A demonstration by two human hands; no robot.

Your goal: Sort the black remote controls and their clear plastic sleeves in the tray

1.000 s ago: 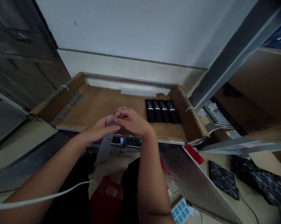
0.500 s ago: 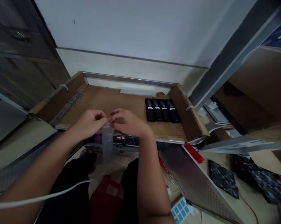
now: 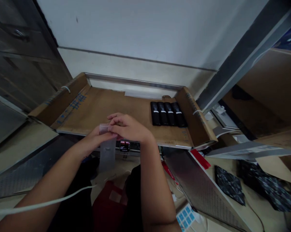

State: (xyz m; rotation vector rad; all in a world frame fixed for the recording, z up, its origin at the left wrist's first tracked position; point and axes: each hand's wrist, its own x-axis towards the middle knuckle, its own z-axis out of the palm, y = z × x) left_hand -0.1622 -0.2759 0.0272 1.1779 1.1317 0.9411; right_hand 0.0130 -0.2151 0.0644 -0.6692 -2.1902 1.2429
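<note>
You're pinching the clear bag (image 3: 107,151) at its top w/ both hands: left hand (image 3: 97,139) under, right hand (image 3: 128,128) over; bag's long axis hanging toward 6 o'clock.

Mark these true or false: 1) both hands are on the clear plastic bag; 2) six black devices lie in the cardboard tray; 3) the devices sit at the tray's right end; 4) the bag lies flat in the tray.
1) True: left hand and right hand pinch the top of the clear plastic bag.
2) False: four black devices lie side by side.
3) True: they sit near the right wall of the cardboard tray.
4) False: the bag hangs from the hands, in front of the tray's near edge.
</note>
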